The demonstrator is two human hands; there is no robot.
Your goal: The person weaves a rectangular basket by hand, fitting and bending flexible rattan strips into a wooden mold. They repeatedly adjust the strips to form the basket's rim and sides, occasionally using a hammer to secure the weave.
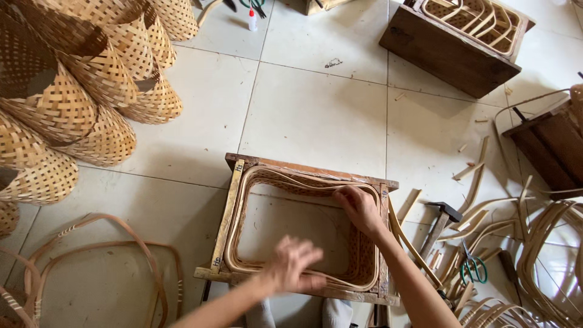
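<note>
A rectangular wooden frame [234, 200] lies on the tiled floor in front of me. Several bent rattan strips [243, 182] line its inner walls as nested loops. My right hand [358, 208] presses on the strips at the frame's far right corner. My left hand [290, 265], blurred, hovers over the strips at the near side, fingers spread; whether it touches them is unclear. Woven matting [354, 250] shows inside the right wall.
Stacked woven bamboo baskets [79, 91] fill the left. Loose rattan hoops [109, 255] lie at lower left. At the right are a hammer [438, 225], green-handled scissors [472, 265], rattan offcuts [546, 243] and dark wooden moulds [455, 48]. A glue bottle [252, 19] stands at the top.
</note>
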